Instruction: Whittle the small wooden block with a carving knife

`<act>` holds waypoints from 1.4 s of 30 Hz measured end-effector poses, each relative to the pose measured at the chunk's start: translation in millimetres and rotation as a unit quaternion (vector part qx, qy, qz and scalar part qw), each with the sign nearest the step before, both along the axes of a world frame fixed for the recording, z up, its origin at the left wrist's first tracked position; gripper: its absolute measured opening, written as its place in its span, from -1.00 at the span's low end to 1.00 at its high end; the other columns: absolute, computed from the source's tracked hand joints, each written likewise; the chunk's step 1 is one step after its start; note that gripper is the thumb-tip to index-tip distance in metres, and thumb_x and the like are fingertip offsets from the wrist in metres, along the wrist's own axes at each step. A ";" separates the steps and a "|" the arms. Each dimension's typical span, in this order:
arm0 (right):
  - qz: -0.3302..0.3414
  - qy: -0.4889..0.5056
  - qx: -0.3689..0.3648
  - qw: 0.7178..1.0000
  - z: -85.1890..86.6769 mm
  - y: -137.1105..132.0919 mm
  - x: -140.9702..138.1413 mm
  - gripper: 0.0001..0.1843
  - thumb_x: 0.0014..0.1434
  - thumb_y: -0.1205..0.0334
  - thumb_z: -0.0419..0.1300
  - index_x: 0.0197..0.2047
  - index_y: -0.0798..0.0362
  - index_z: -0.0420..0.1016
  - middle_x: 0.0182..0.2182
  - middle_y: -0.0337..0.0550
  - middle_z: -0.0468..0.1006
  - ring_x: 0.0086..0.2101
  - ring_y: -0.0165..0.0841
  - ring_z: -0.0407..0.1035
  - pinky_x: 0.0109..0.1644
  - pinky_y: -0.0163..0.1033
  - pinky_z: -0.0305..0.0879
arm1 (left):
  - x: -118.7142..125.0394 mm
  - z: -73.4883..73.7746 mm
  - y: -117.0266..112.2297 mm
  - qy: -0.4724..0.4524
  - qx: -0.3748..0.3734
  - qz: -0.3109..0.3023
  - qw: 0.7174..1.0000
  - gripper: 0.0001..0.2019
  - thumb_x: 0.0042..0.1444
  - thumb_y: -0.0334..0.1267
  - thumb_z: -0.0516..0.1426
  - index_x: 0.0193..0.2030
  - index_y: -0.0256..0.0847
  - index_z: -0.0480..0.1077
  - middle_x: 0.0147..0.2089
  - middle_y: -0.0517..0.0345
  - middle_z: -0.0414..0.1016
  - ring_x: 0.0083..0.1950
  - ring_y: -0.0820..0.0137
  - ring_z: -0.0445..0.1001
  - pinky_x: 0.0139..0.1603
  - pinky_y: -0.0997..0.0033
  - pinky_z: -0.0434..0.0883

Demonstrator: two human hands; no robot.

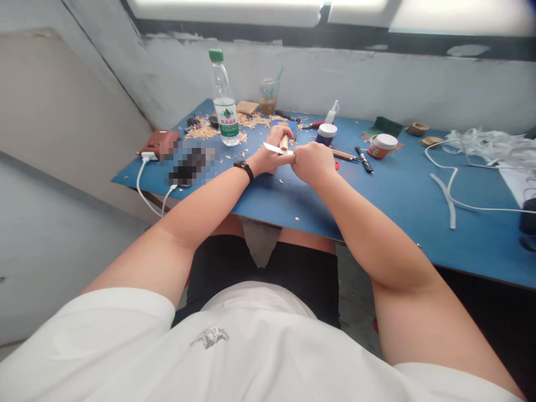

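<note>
My left hand (pixel 272 149), with a black watch on its wrist, is closed around a small pale wooden piece (pixel 283 143) held upright over the blue table (pixel 397 190). My right hand (pixel 313 162) is closed on a carving knife whose bright blade (pixel 276 148) points left and lies against the wood. The knife's handle is hidden inside my fist. Both hands touch each other above the middle of the table. Wood shavings (pixel 209 129) lie scattered behind and around them.
A water bottle (pixel 225 106) stands at the back left, a plastic cup with a straw (pixel 268 97) behind it. Two white-lidded jars (pixel 325 134) (pixel 382 145), pens, a glue bottle (pixel 332 113), a phone on a white cable (pixel 144 192) and white strips (pixel 450 192) lie about.
</note>
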State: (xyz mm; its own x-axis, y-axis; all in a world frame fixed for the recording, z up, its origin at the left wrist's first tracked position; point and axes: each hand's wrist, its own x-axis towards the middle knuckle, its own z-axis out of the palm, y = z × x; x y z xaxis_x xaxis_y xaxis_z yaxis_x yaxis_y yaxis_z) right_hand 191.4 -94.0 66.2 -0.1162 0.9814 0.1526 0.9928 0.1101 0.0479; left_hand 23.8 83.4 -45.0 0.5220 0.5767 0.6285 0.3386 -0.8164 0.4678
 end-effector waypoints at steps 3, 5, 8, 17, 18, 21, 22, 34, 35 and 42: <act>-0.009 0.013 -0.014 1.000 0.4 -1.1 0.0 -0.48 0.71 0.23 0.18 0.39 0.12 0.96 0.18 0.37 0.91 0.20 0.20 0.78 0.27 0.08 0.58 | 0.9 -0.5 0.3 -0.014 -0.012 -0.004 1.000 -0.50 0.24 -0.01 0.53 0.22 0.02 0.51 0.36 -0.18 0.72 0.45 -0.12 0.65 0.62 -0.34 0.62; -0.012 0.020 -0.020 1.000 0.1 -1.0 0.1 -0.47 0.70 0.22 0.19 0.40 0.13 0.97 0.19 0.39 0.90 0.22 0.23 0.78 0.29 0.11 0.59 | 1.7 -1.5 0.0 -0.027 -0.015 -0.009 0.999 -0.51 0.21 -0.01 0.52 0.19 0.04 0.51 0.36 -0.17 0.73 0.44 -0.11 0.64 0.61 -0.33 0.63; -0.012 0.024 -0.016 1.000 -1.1 0.1 1.1 -0.46 0.70 0.16 0.20 0.40 0.15 0.96 0.15 0.42 0.91 0.23 0.25 0.78 0.27 0.11 0.61 | 2.9 -4.9 1.6 -0.035 -0.015 -0.001 0.999 -0.51 0.19 -0.01 0.53 0.18 0.06 0.53 0.34 -0.15 0.75 0.44 -0.10 0.62 0.58 -0.31 0.64; 0.016 -0.015 -0.019 1.000 1.7 4.6 5.9 -0.50 0.73 0.11 0.20 0.35 0.08 0.97 0.09 0.32 0.92 0.18 0.18 0.77 0.19 0.03 0.56 | 0.5 -9.6 10.5 -0.013 0.014 -0.022 1.000 -0.49 0.21 -0.04 0.50 0.24 0.08 0.49 0.42 -0.23 0.73 0.46 -0.13 0.65 0.62 -0.44 0.64; 0.018 -0.016 -0.021 1.000 2.5 4.7 5.8 -0.50 0.73 0.11 0.21 0.35 0.08 0.97 0.08 0.32 0.92 0.17 0.18 0.78 0.19 0.02 0.56 | 0.6 -9.2 10.3 -0.014 0.014 -0.022 1.000 -0.48 0.21 -0.05 0.49 0.25 0.08 0.49 0.42 -0.23 0.73 0.47 -0.14 0.66 0.63 -0.46 0.63; 0.014 -0.012 -0.025 1.000 4.9 3.2 4.7 -0.51 0.71 0.17 0.21 0.35 0.08 0.97 0.08 0.32 0.92 0.15 0.15 0.78 0.18 0.02 0.56 | 1.7 -8.1 9.7 -0.016 0.014 -0.019 1.000 -0.47 0.20 0.00 0.50 0.24 0.08 0.50 0.42 -0.24 0.74 0.46 -0.15 0.66 0.64 -0.49 0.62; 0.010 -0.010 -0.027 1.000 5.6 2.2 4.1 -0.51 0.71 0.18 0.20 0.35 0.09 0.97 0.08 0.31 0.92 0.14 0.14 0.78 0.18 0.01 0.55 | 2.0 -7.8 9.6 -0.016 0.016 -0.018 1.000 -0.47 0.19 0.04 0.51 0.23 0.10 0.50 0.42 -0.23 0.74 0.44 -0.15 0.66 0.62 -0.49 0.63; -0.014 0.000 -0.035 0.999 7.8 -2.8 2.0 -0.53 0.72 0.20 0.22 0.35 0.15 0.95 0.13 0.40 0.88 0.15 0.14 0.76 0.20 0.01 0.57 | 3.0 -1.6 -2.1 -0.019 0.031 0.007 0.999 -0.53 0.29 0.10 0.52 0.20 0.07 0.54 0.30 -0.17 0.75 0.37 -0.08 0.62 0.52 -0.31 0.66; -0.010 -0.001 -0.032 0.999 7.7 -2.1 3.0 -0.53 0.73 0.19 0.22 0.35 0.14 0.95 0.14 0.39 0.88 0.16 0.15 0.76 0.21 0.02 0.56 | 2.7 -0.5 -2.3 -0.018 0.033 0.005 0.999 -0.53 0.28 0.10 0.52 0.21 0.07 0.54 0.31 -0.18 0.75 0.36 -0.08 0.61 0.51 -0.30 0.65; 0.017 -0.016 -0.032 0.999 4.3 5.6 9.9 -0.48 0.71 0.11 0.18 0.37 0.05 0.96 0.11 0.34 0.88 0.17 0.18 0.75 0.22 0.06 0.53 | 0.8 0.8 -0.4 -0.016 0.029 -0.012 0.999 -0.53 0.26 0.07 0.51 0.21 0.12 0.52 0.28 -0.16 0.72 0.35 -0.13 0.63 0.48 -0.32 0.64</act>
State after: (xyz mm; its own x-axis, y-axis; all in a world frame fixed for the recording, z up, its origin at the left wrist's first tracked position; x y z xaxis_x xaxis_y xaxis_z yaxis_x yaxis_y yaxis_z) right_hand 201.3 -88.4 70.5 -0.1542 0.9844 0.0844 0.9864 0.1484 0.0713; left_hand 24.5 83.0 -44.3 0.5143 0.5266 0.6769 0.3046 -0.8500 0.4299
